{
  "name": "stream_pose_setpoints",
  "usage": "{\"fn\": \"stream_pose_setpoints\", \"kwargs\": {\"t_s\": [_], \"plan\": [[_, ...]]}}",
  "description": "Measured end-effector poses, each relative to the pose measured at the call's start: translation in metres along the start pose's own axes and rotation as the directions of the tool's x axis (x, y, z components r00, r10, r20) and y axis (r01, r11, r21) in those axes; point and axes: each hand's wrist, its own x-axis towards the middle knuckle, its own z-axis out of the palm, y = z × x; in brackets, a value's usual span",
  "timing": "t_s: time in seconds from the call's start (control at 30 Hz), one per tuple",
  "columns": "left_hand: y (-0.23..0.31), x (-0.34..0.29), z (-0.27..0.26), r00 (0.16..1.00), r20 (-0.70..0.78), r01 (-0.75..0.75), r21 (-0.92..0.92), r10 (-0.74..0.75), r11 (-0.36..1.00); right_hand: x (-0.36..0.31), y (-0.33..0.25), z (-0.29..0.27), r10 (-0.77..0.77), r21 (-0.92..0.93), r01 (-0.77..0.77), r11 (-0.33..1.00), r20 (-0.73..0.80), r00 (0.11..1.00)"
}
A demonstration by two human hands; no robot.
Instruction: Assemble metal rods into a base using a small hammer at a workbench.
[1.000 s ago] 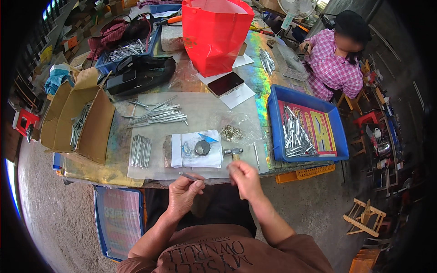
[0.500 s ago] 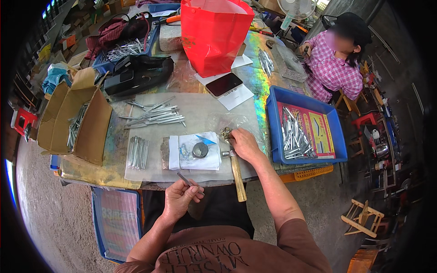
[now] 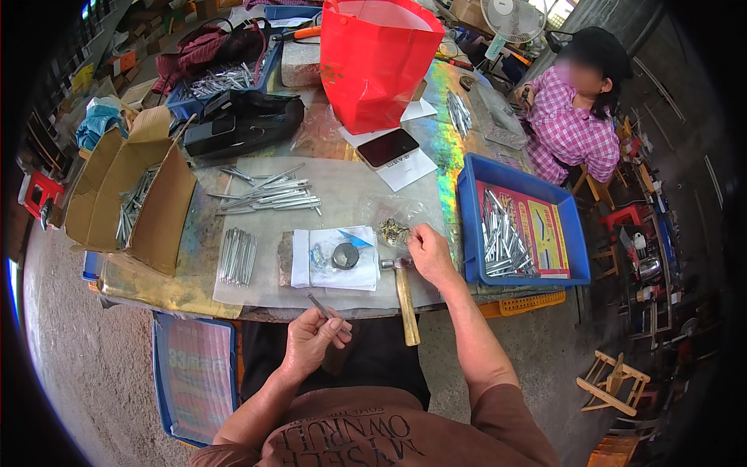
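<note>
My left hand [image 3: 313, 342] pinches a thin grey metal rod [image 3: 323, 308] just off the table's front edge, its tip pointing up and left. My right hand [image 3: 430, 254] is closed, fingertips together at the edge of a heap of small brass-coloured parts [image 3: 393, 231] on clear plastic; whatever it pinches is too small to see. Below that hand lies a hammer [image 3: 406, 307], its wooden handle jutting past the table edge. A round dark metal piece [image 3: 345, 256] rests on a white paper pad [image 3: 321, 277]. Left of it are a neat row of rods [image 3: 238, 257] and a loose rod pile [image 3: 268, 192].
An open cardboard box [image 3: 167, 210] of rods stands left; a blue tray [image 3: 529, 279] of rods sits right. Behind are a phone [image 3: 389, 148], a red bag [image 3: 377, 70] and a black bag [image 3: 272, 121]. Another person [image 3: 580, 117] works at the far right.
My right hand has drawn back slightly to the right from the brass-coloured parts, uncovering more of them. My left hand keeps holding the rod. The view has shifted a little.
</note>
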Motion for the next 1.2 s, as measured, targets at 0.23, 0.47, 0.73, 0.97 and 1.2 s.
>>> {"fn": "stream_pose_setpoints", "kwargs": {"t_s": [0.23, 0.47, 0.73, 0.97, 1.2], "plan": [[-0.004, 0.002, 0.001, 1.0, 0.017, 0.0, 0.004, -0.001, 1.0, -0.013, -0.001, 0.003, 0.153, 0.797, -0.163, 0.582, 0.089, 0.984], [-0.005, 0.0, 0.001, 1.0, 0.01, 0.016, 0.005, -0.016, 1.0, -0.015, -0.006, 0.006, 0.196, 0.897, -0.15, 0.416, 0.072, 0.978], [-0.006, 0.0, 0.0, 1.0, 0.007, 0.012, -0.033, -0.012, 0.999, -0.016, 0.002, 0.005, 0.162, 0.721, -0.21, 0.66, 0.136, 0.977], [-0.008, 0.0, 0.0, 1.0, 0.004, 0.017, -0.058, -0.017, 0.998, -0.018, 0.001, 0.0, 0.239, 0.655, -0.272, 0.705, 0.141, 0.961], [-0.006, 0.0, 0.002, 1.0, 0.011, 0.003, -0.016, -0.003, 1.0, -0.04, -0.033, -0.007, 0.229, 0.774, -0.295, 0.56, 0.198, 0.953]]}}
